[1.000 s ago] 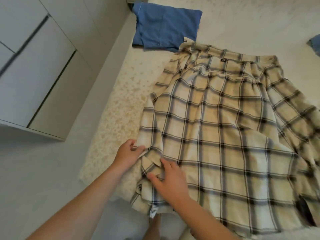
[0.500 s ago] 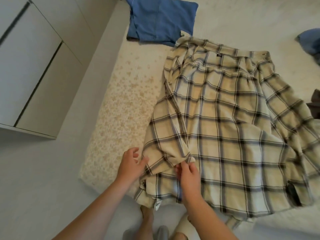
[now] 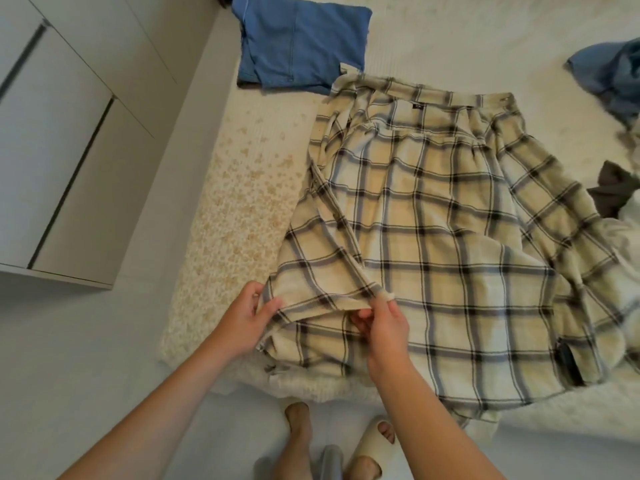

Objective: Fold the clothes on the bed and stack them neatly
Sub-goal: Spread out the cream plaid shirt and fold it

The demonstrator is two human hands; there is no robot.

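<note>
Plaid shirt (image 3: 450, 237) spread on bed (image 3: 228, 216), near edge; 2 hands at its left side.
Left hand (image 3: 242, 323) pinches the folded-over sleeve hem; right hand (image 3: 384, 327) pinches the same hem further right, lifting it. Folded blue garment (image 3: 301, 46) lies beyond, touching the collar.

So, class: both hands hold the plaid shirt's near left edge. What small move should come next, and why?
Probably carry that edge inward across the plaid shirt: the left hand and right hand already pinch its lifted side panel, and the shirt still lies spread open.
</note>
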